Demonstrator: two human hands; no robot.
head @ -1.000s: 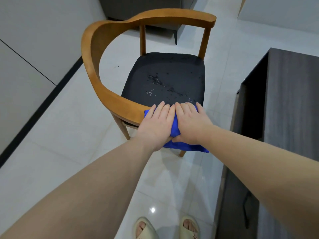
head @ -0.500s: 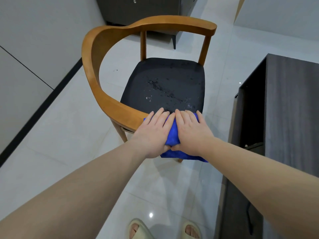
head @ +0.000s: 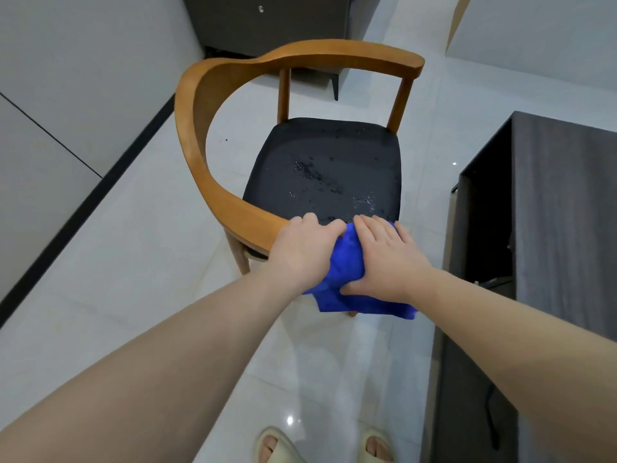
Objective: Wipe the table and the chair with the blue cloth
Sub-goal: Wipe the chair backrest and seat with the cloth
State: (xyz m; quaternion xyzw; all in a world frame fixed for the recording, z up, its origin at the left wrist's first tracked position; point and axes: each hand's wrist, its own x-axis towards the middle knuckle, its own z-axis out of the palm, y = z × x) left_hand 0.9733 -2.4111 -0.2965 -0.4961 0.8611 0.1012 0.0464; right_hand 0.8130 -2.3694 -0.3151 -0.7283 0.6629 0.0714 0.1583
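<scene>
While I stand over it on the pale tiled floor (head: pixel 127 295), the chair (head: pixel 207 135) fills the middle of my view, its curved wooden back wrapping round the left and far sides. To my right is the dark worktop (head: pixel 564 202), well apart from the cloth. On the black seat (head: pixel 320 155) a scatter of wet drops glints toward the near right part. The cloth (head: pixel 347 262) (bright blue, bunched) lies at the seat's near edge, with one end hanging down off the front. My left hand (head: pixel 305 253) has its fingers curled over the cloth, beside the near end of the armrest. My right hand (head: pixel 389 257) presses on it with fingers nearly straight, thumb tucked against the cloth's lower side. Below, my two cream slippers (head: pixel 273 446) show.
</scene>
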